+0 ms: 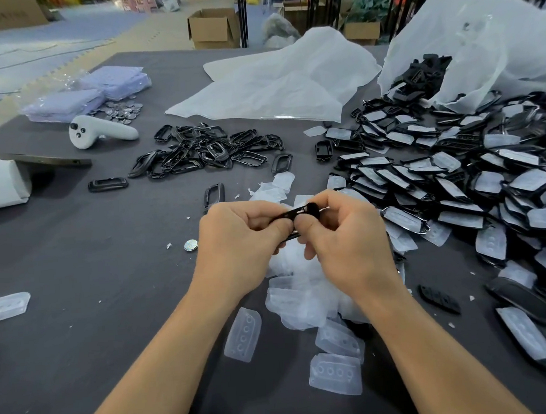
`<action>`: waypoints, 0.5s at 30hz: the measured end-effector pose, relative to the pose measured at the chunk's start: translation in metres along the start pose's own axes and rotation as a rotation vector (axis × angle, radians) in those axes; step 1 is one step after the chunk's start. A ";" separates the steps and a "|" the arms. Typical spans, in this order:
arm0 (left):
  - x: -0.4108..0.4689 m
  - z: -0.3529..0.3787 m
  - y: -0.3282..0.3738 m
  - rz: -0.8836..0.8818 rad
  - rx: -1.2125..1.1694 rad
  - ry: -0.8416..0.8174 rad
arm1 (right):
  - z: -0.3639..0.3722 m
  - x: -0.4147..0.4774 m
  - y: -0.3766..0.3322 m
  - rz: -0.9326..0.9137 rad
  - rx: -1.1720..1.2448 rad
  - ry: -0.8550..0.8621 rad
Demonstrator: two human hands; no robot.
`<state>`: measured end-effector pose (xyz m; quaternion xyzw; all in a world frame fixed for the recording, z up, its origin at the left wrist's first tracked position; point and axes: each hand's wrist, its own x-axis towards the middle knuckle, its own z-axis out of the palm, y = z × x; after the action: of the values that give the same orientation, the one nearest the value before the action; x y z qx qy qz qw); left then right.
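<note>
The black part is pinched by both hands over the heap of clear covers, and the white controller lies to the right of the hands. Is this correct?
Not quite: the head view shows the white controller left of the hands, near the coins. Otherwise correct: left hand and right hand both pinch the black part over the heap of clear covers.
</note>
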<state>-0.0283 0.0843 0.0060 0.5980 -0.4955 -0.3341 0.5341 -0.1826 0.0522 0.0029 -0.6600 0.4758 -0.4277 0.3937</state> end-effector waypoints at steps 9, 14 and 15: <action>-0.005 0.018 0.005 -0.082 -0.376 0.074 | 0.005 -0.007 -0.010 0.141 0.446 0.063; 0.007 0.008 0.006 -0.180 -0.539 0.247 | 0.014 -0.009 -0.015 0.182 0.565 -0.051; 0.012 0.002 0.005 -0.212 -0.598 0.300 | 0.013 -0.009 -0.016 0.185 0.593 -0.040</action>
<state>-0.0277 0.0729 0.0125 0.5057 -0.2272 -0.4263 0.7147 -0.1675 0.0663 0.0118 -0.4786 0.3805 -0.4970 0.6157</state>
